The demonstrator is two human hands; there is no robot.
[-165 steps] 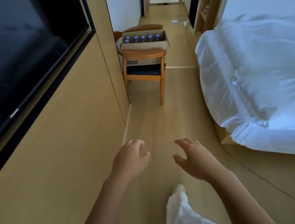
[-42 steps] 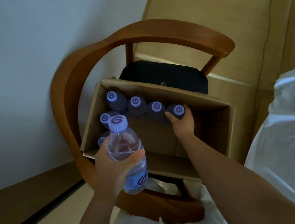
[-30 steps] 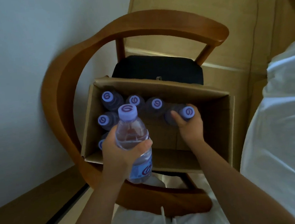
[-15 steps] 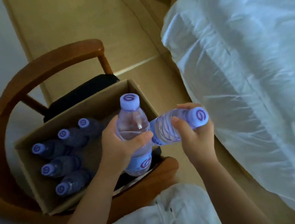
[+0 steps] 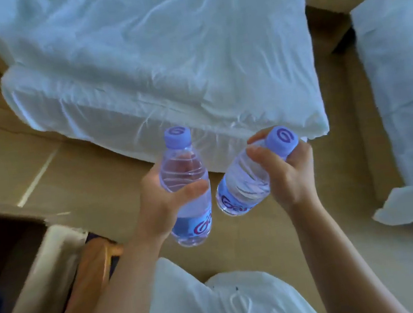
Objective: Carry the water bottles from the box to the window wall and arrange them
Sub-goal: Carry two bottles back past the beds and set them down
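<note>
Cardboard of the box (image 5: 45,275) shows at the lower left edge, its rim blurred, with the wooden chair arm (image 5: 90,279) just beside it. The left hand (image 5: 164,203) grips one water bottle (image 5: 185,185) round its middle, upright, purple cap toward the bed. Just to its right, apart from it, a second water bottle (image 5: 245,182) leans with its cap tilted rightward; the right hand (image 5: 285,172) holds it near the neck, fingers curled over the shoulder. Both bottles hang above the wooden floor (image 5: 72,178). Beyond them lies a bed (image 5: 162,57) in rumpled white sheets, and a second white bed (image 5: 407,105) fills the far right.
</note>
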